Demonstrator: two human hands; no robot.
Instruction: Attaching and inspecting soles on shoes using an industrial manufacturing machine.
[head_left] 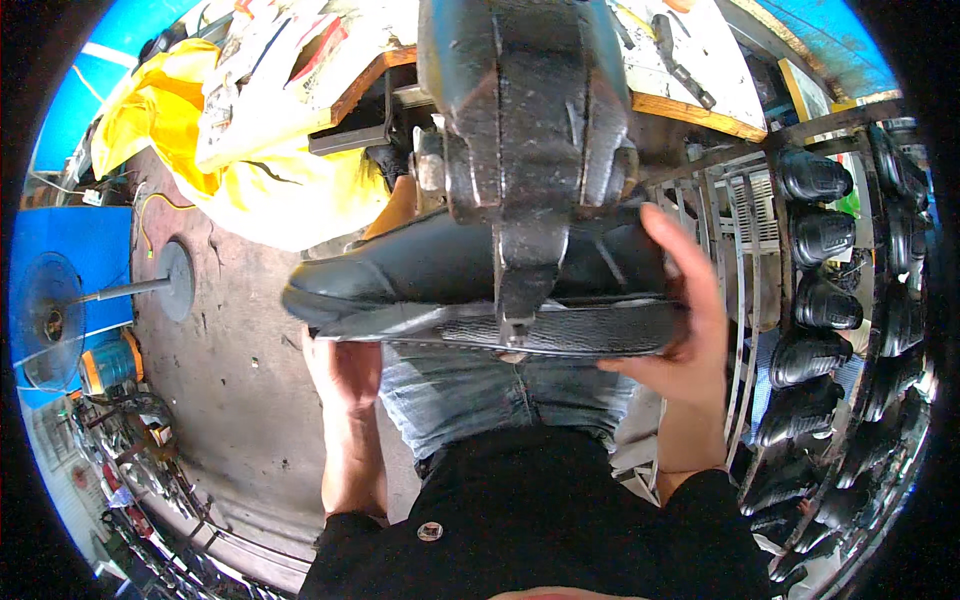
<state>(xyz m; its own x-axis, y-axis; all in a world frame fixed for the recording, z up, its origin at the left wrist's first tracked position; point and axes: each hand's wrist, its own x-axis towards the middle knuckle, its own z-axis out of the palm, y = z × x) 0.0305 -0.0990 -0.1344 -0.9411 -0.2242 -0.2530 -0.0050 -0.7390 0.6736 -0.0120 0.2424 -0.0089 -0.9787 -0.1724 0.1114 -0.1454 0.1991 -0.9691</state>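
Observation:
A black shoe [370,285] lies sideways across the middle, toe to the left and heel to the right. Its dark ridged sole edge [590,325] faces me. My left hand [345,372] supports the toe end from below, its fingers mostly hidden by the shoe. Around the heel, my right hand [695,310] is closed, thumb along the lower edge and fingers over the top. A worn dark metal machine head [535,110] hangs over the shoe. Its narrow lower tip [517,325] reaches down to the sole edge and seems to touch it.
Racks at the right hold several black shoes [815,238]. Behind the machine stands a white worktop [690,60] with a dark hand tool [680,62]. Yellow cloth [290,195] drapes at the back left. A pedestal fan [60,320] and another rack [160,470] stand left.

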